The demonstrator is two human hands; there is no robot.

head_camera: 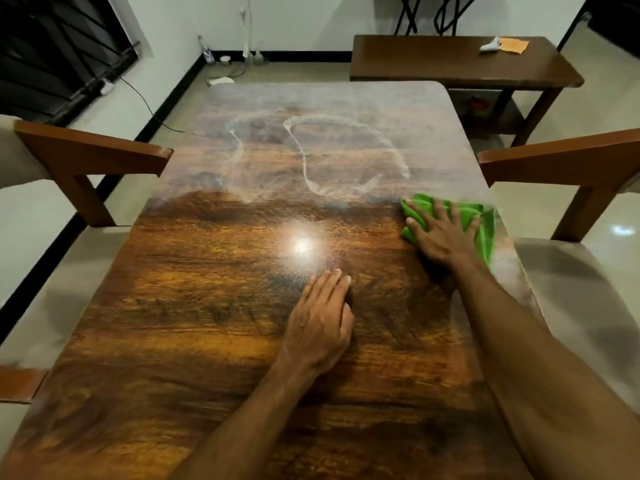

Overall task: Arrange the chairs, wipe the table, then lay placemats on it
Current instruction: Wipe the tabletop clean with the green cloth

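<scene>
- While the right hand (441,233) presses flat, fingers spread, on a crumpled bright green cloth (481,220), that cloth lies at the right edge of the glossy dark wood-grain table (173,341), about midway along its length.
- The left hand (320,323) rests palm down and open near the middle of the table, gripping nothing; it seems to be a brace.
- Beyond both hands, toward the far edge, a hazy film with curved whitish streaks (311,150) covers the far half; the near half looks darker and clearer, apart from a glare spot.
- The relation that matters: the unwiped haze lies ahead and to the left of the cloth, and the table's long axis runs away from the person, so I judge the next strokes should sweep across the short width and work toward the far edge. The right hand is the nearer one and already has the cloth.
- Two brown wooden chairs with pale seats stand at the left edge (93,157) and right edge (568,168), drawn close.
- No placemats are in view, and I can read no brand, label or writing.
</scene>
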